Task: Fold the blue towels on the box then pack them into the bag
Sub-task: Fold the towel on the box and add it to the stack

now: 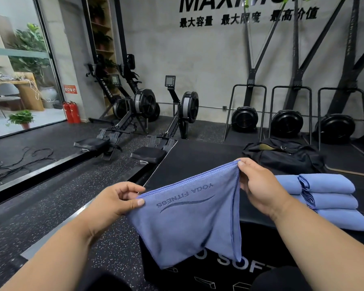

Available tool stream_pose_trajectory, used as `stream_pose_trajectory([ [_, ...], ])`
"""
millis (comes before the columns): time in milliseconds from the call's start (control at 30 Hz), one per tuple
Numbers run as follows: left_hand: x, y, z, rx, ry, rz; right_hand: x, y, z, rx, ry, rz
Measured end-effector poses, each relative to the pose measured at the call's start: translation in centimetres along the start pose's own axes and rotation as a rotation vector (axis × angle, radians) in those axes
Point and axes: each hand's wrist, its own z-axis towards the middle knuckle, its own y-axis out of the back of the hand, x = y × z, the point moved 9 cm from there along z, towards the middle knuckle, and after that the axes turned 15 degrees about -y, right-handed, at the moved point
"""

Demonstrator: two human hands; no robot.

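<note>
— What's the room giving us?

— Gym floor, two rowing machines [156,122] along the grey wall, and right up front a big black box [198,156] with white lettering on its side.

— And on the box?

— At the far right corner a black bag [282,156], its top gaping. Nearer, by the right edge, a stack of folded blue towels [332,198], three layers showing.

— The one being worked?

— A blue towel [189,223], held up in the air over the box's near edge, hanging doubled, "YOGA FITNESS" reading upside down from here.

— Hands?

— The left hand [116,202] pinches the lower left corner, thumb on top, fingers curled behind. The right hand [259,185] pinches the higher corner between thumb and fingertips. The top hem runs taut between them, sloping up to the right.
</note>
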Motion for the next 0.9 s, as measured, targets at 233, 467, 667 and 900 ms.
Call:
stream_pose_trajectory([
  [233, -2.7, 1.3, 0.1, -0.063, -0.051, 0.103, -3.4, 0.7, 1.5, 0.002, -0.105, 0.116],
  [467, -4.8, 2.6, 0.6, -0.147, -0.103, 0.275, -4.1, 0.7, 2.2, -0.099, -0.059, 0.019],
  [667, -4.2, 4.1, 0.9, -0.118, -0.084, 0.349, -3.0, -0.3, 1.5, 0.031, -0.05, -0.082],
  [900, -2.4, 4.5, 0.8, 0.125, 0.002, 0.501, -2.2, 0.7, 1.2, 0.074, -0.008, -0.34],
])
